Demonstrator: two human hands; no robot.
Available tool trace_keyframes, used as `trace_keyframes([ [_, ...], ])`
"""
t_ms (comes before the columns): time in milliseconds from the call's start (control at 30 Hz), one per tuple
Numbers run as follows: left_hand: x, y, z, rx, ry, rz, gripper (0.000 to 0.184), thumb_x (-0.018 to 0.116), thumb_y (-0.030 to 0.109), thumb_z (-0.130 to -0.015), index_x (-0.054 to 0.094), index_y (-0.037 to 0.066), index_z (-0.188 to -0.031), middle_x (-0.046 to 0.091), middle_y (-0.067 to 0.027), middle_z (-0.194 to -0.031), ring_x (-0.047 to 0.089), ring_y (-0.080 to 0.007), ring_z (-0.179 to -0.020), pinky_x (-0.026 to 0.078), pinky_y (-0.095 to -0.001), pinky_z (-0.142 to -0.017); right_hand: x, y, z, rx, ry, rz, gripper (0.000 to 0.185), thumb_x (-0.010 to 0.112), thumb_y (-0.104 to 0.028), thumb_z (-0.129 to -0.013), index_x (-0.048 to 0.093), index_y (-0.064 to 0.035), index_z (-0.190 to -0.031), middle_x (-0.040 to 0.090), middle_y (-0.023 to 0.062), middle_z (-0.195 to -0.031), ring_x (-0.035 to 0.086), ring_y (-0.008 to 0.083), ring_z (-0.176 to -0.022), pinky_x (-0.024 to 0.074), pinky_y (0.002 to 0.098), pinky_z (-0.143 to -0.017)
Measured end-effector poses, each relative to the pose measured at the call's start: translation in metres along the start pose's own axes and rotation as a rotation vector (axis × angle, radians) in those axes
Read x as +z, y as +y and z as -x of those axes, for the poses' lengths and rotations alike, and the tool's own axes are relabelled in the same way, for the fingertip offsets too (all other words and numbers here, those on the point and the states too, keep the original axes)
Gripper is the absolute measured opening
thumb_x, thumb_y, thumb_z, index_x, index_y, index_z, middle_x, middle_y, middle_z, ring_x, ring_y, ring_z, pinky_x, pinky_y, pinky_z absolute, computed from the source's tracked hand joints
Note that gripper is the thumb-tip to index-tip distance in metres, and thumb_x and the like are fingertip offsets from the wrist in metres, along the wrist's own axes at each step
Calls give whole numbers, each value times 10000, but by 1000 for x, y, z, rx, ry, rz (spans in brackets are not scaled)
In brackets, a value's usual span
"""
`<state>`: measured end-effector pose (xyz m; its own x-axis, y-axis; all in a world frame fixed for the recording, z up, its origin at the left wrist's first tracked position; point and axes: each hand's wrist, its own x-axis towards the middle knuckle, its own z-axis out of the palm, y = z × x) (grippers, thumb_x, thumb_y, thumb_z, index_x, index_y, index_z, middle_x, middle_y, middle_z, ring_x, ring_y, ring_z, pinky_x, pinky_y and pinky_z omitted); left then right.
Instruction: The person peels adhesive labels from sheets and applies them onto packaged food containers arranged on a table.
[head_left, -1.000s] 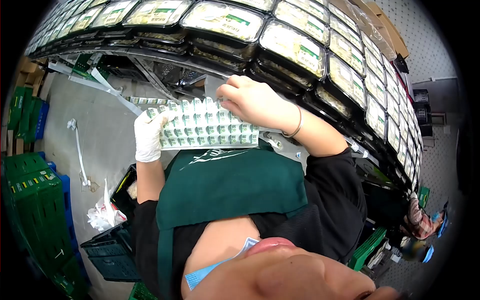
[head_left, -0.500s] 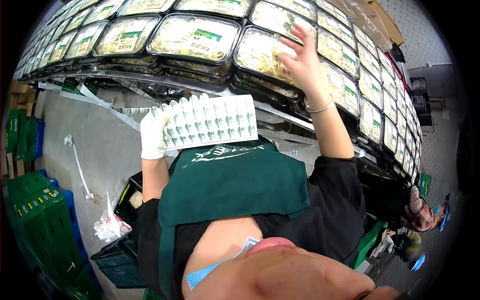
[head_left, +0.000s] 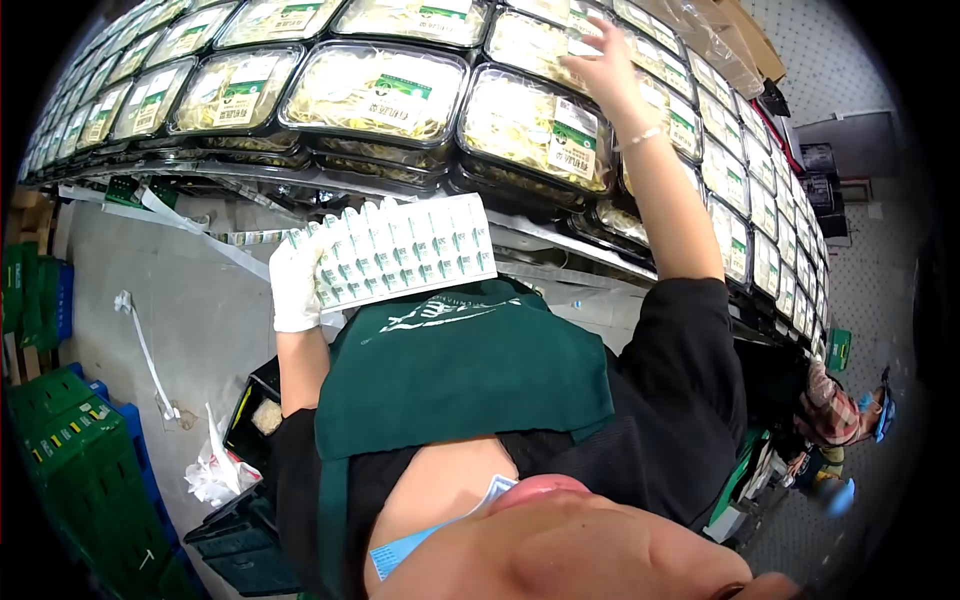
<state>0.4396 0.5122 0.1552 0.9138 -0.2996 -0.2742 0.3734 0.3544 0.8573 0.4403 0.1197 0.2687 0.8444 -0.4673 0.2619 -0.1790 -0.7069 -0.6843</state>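
My left hand (head_left: pixel 297 277), in a white glove, grips the left end of a sheet of labels (head_left: pixel 405 250) printed in green and white, in front of the green apron (head_left: pixel 470 365). The sheet's upper left edge is curled. My right hand (head_left: pixel 612 75), bare with a bracelet at the wrist, reaches over the packed trays, its fingers apart. Below it sits a clear-lidded tray of bean sprouts (head_left: pixel 505 115) bearing a green and white label (head_left: pixel 572 140). A similar labelled tray (head_left: pixel 330 90) lies to its left. Whether the right fingertips touch a label or lid is unclear.
Stacked sprout trays (head_left: pixel 235 90) line the metal table, curving away on both sides. Green crates (head_left: pixel 75 430) stand at the left, and a dark crate (head_left: pixel 240 540) is beside me. A white plastic bag (head_left: pixel 218 470) lies on the floor. Another person (head_left: pixel 835 410) is at the far right.
My right hand has moved farther forward over the trays, uncovering the label on the front tray. My left hand still holds the label sheet. The view has shifted slightly.
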Motion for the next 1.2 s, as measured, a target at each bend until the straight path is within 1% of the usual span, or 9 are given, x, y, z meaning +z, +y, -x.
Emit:
trace_keyframes([
  [200, -4, -1, -1, -12, 88, -60, 203, 593, 39, -716, 581, -55, -896, 606, -80, -825, 582, -133, -699, 465, -240, -623, 29, 23, -28, -244, -18, 289, 654, 633, -239, -727, 297, -24, -1244, 427, 174, -1176, 515, 279, -978, 441, 345, -792],
  [267, -7, -2, 1, 3, 101, -58, 207, 591, 41, -718, 579, -55, -901, 606, -80, -828, 582, -133, -701, 465, -241, -624, 16, 13, -23, -281, 45, 801, 685, 601, -367, -714, 309, -38, -1239, 433, 185, -1151, 400, 286, -1104, 368, 384, -877],
  [367, -6, -2, 1, 43, 123, -31, 206, 592, 40, -720, 577, -52, -904, 605, -78, -830, 581, -132, -703, 465, -241, -625, -11, 47, -60, -23, 17, 936, 771, 613, -448, -681, 304, -35, -1254, 436, 186, -1174, 427, 279, -1087, 360, 377, -888],
  [567, -4, -4, -2, 78, 203, -54, 195, 614, 26, -708, 577, -49, -885, 607, -78, -829, 581, -127, -700, 469, -245, -629, 11, 65, -132, 111, -33, 73, 522, 651, -254, -676, 463, -18, -1101, 594, 112, -913, 564, 212, -879, 426, 298, -795],
  [700, 7, 0, 6, 88, 239, -64, 187, 605, 66, -729, 576, -57, -865, 611, -90, -794, 589, -140, -669, 478, -248, -616, 30, 66, -141, -114, 39, 438, 466, 598, -258, -711, 460, -28, -1093, 598, 141, -896, 545, 301, -918, 408, 353, -822],
  [867, -2, -11, 13, 111, 278, -19, 200, 582, 88, -755, 560, -60, -887, 609, -108, -838, 591, -154, -710, 482, -272, -654, 0, 78, -156, 88, -150, 823, 731, 463, -595, -704, 314, -189, -1294, 355, 192, -1259, 324, 334, -1167, 251, 453, -945],
  [967, 9, -13, 18, 127, 350, 13, 176, 587, 77, -751, 567, -49, -872, 611, -104, -827, 589, -151, -707, 478, -271, -648, -13, 105, -209, 140, -83, 650, 614, 570, -529, -672, 457, -215, -1187, 433, 162, -1208, 371, 317, -1138, 293, 418, -930],
  [1033, 9, -15, 23, 96, 379, -61, 147, 584, 53, -743, 574, -42, -855, 615, -94, -800, 587, -143, -690, 471, -260, -634, 8, 150, -267, 200, -131, 108, 378, 612, -439, -664, 610, -198, -955, 567, 95, -1058, 448, 297, -1068, 340, 408, -891],
  [1200, 24, -19, 48, 100, 482, -95, 140, 558, 18, -713, 572, -43, -838, 616, -98, -780, 589, -145, -665, 473, -251, -616, 33, 99, -254, 98, 110, 685, 462, 570, -503, -668, 615, -135, -945, 592, 81, -1009, 506, 270, -1006, 395, 379, -839],
])
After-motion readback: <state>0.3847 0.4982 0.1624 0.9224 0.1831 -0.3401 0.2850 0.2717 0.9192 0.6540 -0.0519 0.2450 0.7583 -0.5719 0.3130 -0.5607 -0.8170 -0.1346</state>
